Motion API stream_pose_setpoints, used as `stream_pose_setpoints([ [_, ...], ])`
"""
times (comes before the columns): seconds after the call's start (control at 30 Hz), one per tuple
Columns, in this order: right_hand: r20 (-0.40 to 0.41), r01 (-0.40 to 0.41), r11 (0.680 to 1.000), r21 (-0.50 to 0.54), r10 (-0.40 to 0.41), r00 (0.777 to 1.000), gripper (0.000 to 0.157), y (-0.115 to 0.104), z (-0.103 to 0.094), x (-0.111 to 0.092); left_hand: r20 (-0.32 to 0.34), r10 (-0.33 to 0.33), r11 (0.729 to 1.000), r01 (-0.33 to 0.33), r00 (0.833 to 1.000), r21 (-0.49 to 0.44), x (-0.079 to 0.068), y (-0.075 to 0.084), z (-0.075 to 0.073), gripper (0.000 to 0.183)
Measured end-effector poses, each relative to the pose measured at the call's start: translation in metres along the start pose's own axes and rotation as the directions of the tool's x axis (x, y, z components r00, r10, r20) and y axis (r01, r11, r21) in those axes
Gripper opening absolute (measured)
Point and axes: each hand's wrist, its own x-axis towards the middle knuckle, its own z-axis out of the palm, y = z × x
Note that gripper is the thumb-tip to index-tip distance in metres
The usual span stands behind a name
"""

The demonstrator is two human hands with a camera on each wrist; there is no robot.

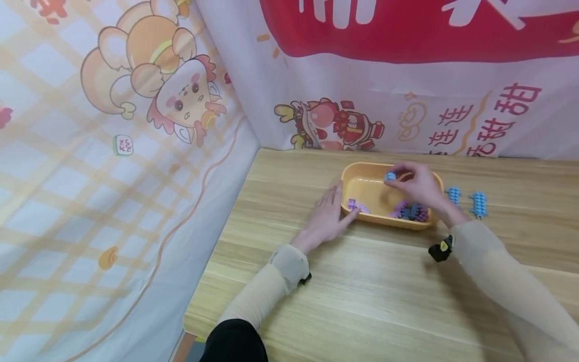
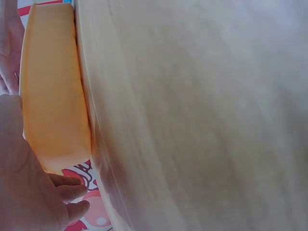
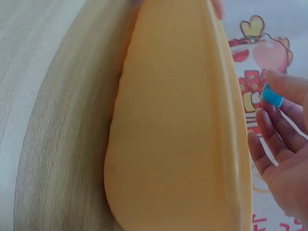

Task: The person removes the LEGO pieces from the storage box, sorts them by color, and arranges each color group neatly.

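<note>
A yellow-orange plastic tray [image 1: 373, 188] stands on the wooden table. Above its inside, my right hand [image 1: 418, 183] pinches a small light-blue toy block [image 1: 390, 176] between thumb and fingertips; the right wrist view shows the same blue block [image 3: 272, 95] over the rim. My left hand [image 1: 326, 213] rests at the tray's left end, fingers along the outer wall and thumb over the front rim. Purple pieces [image 1: 357, 205] lie in the tray near that thumb. Dark grey and purple pieces [image 1: 410, 211] are heaped in its front right corner.
Right of the tray, two light-blue knobbly block pieces [image 1: 478, 204] lie on the table [image 1: 362, 291], one partly behind my right forearm. A printed cloth [image 1: 253, 75] hangs along the table's back edge, and another patterned cloth [image 1: 149, 211] hangs at its left.
</note>
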Motion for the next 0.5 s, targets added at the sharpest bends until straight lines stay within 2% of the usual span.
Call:
stream_pose_setpoints([
  [0.23,-0.081,0.009,0.998,0.055,-0.005,0.997,0.042,0.012,-0.015,-0.010,0.010,-0.008,1.000,0.008,1.000,0.000,0.000,0.000,0.001,0.102],
  [0.5,-0.176,-0.011,0.994,0.107,0.029,0.984,0.047,0.031,-0.044,-0.030,0.021,-0.011,1.000,0.011,1.000,-0.018,0.001,-0.001,0.000,0.103],
])
